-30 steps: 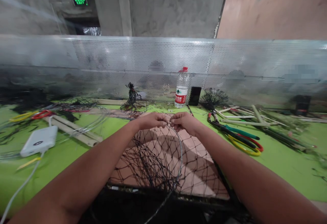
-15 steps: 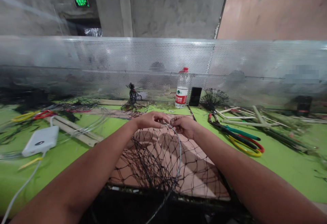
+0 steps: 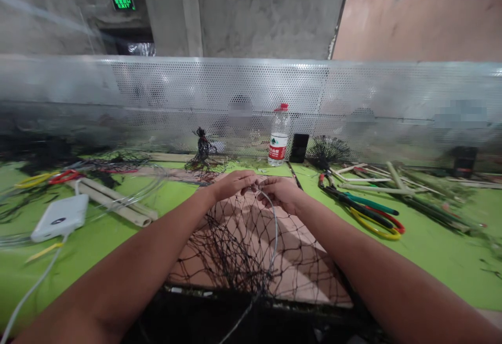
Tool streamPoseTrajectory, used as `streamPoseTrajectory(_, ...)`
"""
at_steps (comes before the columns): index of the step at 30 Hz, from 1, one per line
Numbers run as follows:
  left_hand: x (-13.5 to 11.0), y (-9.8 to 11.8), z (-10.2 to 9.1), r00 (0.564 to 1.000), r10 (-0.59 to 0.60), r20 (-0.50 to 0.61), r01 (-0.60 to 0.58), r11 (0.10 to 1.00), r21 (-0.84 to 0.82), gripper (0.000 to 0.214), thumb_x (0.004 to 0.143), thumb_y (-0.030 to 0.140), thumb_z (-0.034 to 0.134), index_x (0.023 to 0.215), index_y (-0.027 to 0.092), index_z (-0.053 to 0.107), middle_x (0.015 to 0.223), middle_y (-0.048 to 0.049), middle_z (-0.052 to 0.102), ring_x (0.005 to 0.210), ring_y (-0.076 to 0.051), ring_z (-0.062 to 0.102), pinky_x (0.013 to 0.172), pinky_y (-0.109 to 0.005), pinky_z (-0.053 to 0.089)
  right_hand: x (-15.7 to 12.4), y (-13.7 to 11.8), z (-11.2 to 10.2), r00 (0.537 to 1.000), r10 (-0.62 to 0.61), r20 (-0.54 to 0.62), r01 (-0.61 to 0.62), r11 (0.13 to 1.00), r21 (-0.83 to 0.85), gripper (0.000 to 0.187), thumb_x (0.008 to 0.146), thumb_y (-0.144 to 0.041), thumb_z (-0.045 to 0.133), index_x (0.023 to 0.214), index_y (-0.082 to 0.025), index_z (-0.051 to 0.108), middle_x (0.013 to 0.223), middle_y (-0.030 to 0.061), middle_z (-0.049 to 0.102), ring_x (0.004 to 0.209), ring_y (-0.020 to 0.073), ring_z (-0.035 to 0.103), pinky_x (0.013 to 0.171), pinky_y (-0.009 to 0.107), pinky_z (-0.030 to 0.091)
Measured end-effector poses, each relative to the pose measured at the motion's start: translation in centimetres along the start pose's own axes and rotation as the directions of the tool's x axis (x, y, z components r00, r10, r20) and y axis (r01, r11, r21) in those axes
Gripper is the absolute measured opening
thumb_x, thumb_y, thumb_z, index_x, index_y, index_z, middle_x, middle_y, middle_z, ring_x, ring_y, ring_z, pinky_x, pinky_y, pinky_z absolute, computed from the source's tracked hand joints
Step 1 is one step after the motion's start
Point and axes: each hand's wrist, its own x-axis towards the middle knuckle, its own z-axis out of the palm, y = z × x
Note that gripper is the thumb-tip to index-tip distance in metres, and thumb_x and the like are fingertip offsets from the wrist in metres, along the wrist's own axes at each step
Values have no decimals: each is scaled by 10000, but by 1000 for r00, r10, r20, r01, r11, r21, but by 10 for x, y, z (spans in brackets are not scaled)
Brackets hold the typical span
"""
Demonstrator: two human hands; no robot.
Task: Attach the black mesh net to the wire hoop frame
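Note:
My left hand (image 3: 232, 183) and my right hand (image 3: 279, 191) meet at the far top of a black net (image 3: 235, 244), fingers curled and pinching its mesh where a thin grey wire hoop (image 3: 274, 229) arches up. The hoop runs from between my hands down to the near table edge, with the net bunched along it. Net and hoop lie over a pinkish-brown board (image 3: 298, 276) on the green table (image 3: 431, 250).
Pliers and cutters with green, red and yellow handles (image 3: 372, 216) lie right of my hands. A water bottle (image 3: 278, 136) stands at the perforated metal screen (image 3: 353, 98). A white power bank (image 3: 60, 217) with cable, pale tubes (image 3: 113, 200) and loose wire lie left.
My hands have shifted slightly along the top of the hoop, staying pinched together; the hoop's arc has swung a little leftward and the net moved with it.

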Motion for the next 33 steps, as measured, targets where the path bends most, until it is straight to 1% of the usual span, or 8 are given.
streamPoseTrajectory(4,2,0,1,1000,4,-23,-2,993,120,414,875,461,354,733,125,552,655,2,503,591,-97,419,577,-212,343,3,-4,-1,956,-178,-235,133,972,-196,230,728,-279,603,929,-194,531,682,14,600,557,131,547,532,260,438)
streamPoseTrajectory(6,4,-1,1,1000,3,-12,-1,991,135,426,874,464,348,724,126,559,665,-4,519,606,-102,428,592,-217,347,4,-8,-3,849,-415,-328,266,871,-413,207,716,-300,611,882,-194,548,753,21,588,682,141,545,627,266,432)
streamPoseTrajectory(8,5,-3,1,1000,-12,-11,13,993,121,437,879,470,326,742,128,561,655,-5,523,597,-105,431,589,-221,350,1,-13,-3,760,-601,-246,350,698,-625,151,709,-329,613,741,-186,578,774,24,573,760,150,524,702,269,407)
streamPoseTrajectory(10,6,-4,2,1000,-23,-19,25,993,117,438,881,474,312,741,131,545,635,0,509,586,-105,423,580,-223,348,-5,-17,0,785,-611,-101,365,589,-721,194,697,-364,621,639,-182,590,751,23,567,757,154,517,712,272,390)
streamPoseTrajectory(15,8,-4,4,999,1,-33,5,982,190,428,871,492,325,723,133,506,673,1,483,641,-111,424,593,-223,341,-13,-15,9,855,-518,23,387,607,-694,178,663,-311,652,575,-162,610,749,28,574,743,149,526,717,269,388)
streamPoseTrajectory(22,3,-6,0,994,-36,104,54,983,-178,343,819,473,472,865,133,479,772,-32,563,591,-85,474,526,-200,353,-4,-10,4,881,-472,-43,434,841,-323,226,681,-362,643,579,-163,606,734,13,555,734,143,518,719,290,403)
streamPoseTrajectory(26,4,-15,0,981,-73,177,115,965,-238,418,709,329,655,1028,139,461,848,-59,603,782,-147,589,653,-234,419,-4,-13,2,840,-537,-72,501,820,-276,244,684,-347,659,538,-180,557,733,16,559,753,142,503,700,286,402)
streamPoseTrajectory(33,6,-13,2,978,-47,205,84,981,-174,371,756,336,609,1059,141,520,792,-45,633,760,-143,593,674,-232,418,-9,-21,2,881,-473,-11,467,873,-142,237,790,-374,557,662,-181,506,643,-4,588,410,54,374,391,220,255)
